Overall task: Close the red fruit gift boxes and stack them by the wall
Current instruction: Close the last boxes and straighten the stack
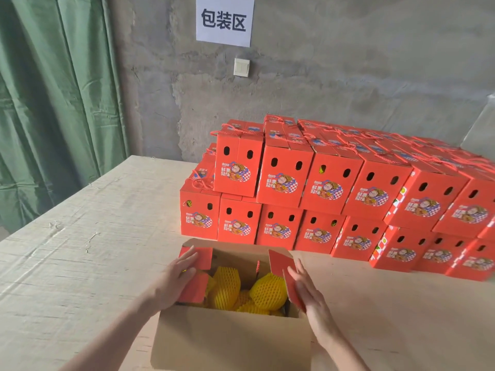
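Note:
An open red fruit gift box (230, 341) stands on the table right in front of me, its brown near flap hanging toward me. Inside lie several fruits in yellow foam netting (265, 290). My left hand (178, 277) presses flat on the red left side flap (194, 289), thumb on its inner face. My right hand (308, 293) lies with straight fingers against the red right side flap (280, 263). Behind, a two-layer stack of closed red gift boxes (334, 191) with rope handles runs along the wall.
The pale wooden table (80, 236) stretches to the left and right of the open box. A grey concrete wall (348, 76) carries a white paper sign (224, 20) and a switch (241, 67). A green curtain (53, 103) hangs at the left.

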A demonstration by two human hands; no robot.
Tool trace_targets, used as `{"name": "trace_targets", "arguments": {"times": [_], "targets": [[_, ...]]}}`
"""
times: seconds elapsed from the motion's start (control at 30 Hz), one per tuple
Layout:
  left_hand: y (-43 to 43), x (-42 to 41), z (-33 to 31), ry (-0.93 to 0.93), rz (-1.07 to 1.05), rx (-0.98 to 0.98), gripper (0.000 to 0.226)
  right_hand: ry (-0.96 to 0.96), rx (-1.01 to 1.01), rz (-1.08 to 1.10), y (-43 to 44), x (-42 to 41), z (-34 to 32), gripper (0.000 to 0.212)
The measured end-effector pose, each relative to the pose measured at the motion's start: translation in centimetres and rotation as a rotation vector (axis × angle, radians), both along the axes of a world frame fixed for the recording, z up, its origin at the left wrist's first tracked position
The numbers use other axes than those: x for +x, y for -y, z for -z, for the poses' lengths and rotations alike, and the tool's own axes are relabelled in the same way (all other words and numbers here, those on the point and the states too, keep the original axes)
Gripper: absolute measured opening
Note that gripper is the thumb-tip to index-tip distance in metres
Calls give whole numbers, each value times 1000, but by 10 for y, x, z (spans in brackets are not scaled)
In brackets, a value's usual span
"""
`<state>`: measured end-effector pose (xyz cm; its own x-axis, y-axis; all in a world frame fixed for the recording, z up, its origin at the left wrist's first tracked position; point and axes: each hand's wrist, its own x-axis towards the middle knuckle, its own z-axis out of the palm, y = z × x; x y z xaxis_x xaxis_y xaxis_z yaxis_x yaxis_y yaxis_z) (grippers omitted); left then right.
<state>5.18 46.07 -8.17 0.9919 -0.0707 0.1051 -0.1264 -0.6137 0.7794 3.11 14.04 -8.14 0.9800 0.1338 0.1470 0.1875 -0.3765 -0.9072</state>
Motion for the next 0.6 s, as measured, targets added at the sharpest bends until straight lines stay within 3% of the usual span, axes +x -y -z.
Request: {"name": "trace_targets", "arguments": {"times": [0.1,0.23,0.3,0.4,0.5,0.6], "targets": [[-1,2,2,-33,-34,230,47,112,-247,-29,9,14,-2,40],[4,-9,-2,160,-120,253,40,275,-488,-44,8,22,-15,38],[7,-12,-2,269,-104,229,41,310,-519,-60,11,23,-17,35],[-6,-13,-11,259,-42,157,41,292,-552,-66,13,22,-18,37],[-24,-19,-23,235,64,5,37,313,-547,-59,15,18,-15,15],[-27,-24,-26,284,119,52,38,272,-559,-157,22,14,-21,9]]}}
